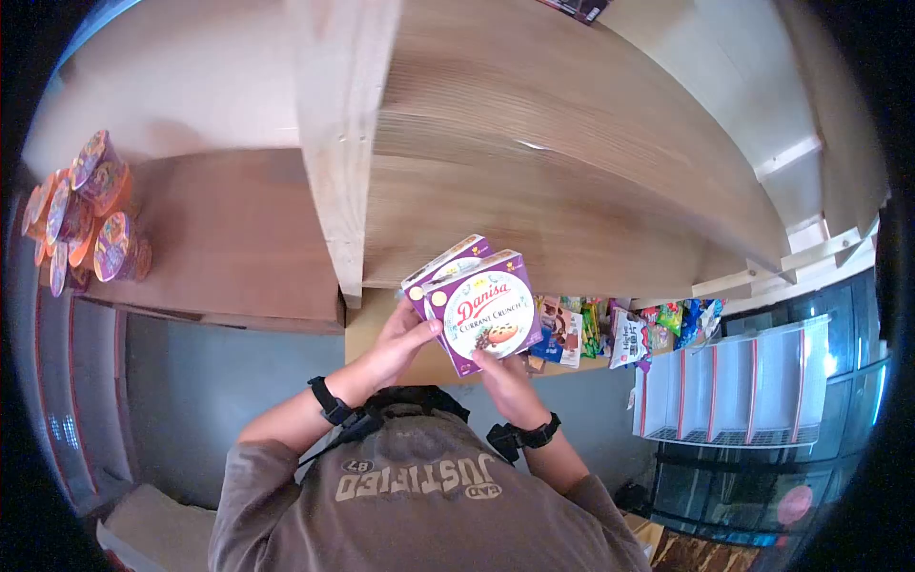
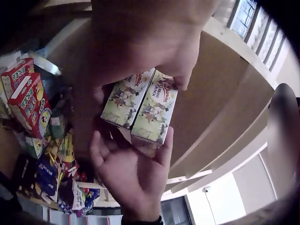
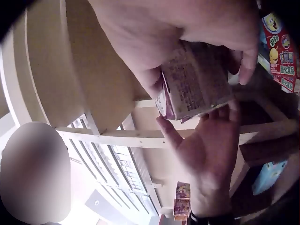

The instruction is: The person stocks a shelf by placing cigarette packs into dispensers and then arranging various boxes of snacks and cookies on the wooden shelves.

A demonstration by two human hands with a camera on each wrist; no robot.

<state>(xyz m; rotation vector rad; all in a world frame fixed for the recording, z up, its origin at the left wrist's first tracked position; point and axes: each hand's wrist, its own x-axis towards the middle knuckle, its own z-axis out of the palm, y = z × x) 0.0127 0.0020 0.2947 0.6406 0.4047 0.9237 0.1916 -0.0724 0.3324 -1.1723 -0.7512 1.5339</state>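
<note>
Two purple-and-white Danisa Currant Crunch biscuit boxes are held together, one against the other, in front of the chest. In the head view the front box (image 1: pixel 491 319) faces up with its picture of a biscuit, and the rear box (image 1: pixel 446 265) shows only along its top and left. My left hand (image 1: pixel 408 336) grips the pair at the left side, thumb on the front. At the lower edge my right hand (image 1: pixel 507 381) holds them, its thumb over the front face. The left wrist view shows the illustrated narrow sides of both, the first side (image 2: pixel 123 102) beside the second side (image 2: pixel 155 108).
A wooden shelf (image 1: pixel 572 210) spreads out ahead, with an upright post (image 1: pixel 338 143) left of centre. Orange-and-purple cups (image 1: pixel 95 219) are stacked at far left. Several snack packets (image 1: pixel 629 338) lie right of the boxes, near a white wire rack (image 1: pixel 734 386). Red boxes (image 2: pixel 30 101) stand among other goods.
</note>
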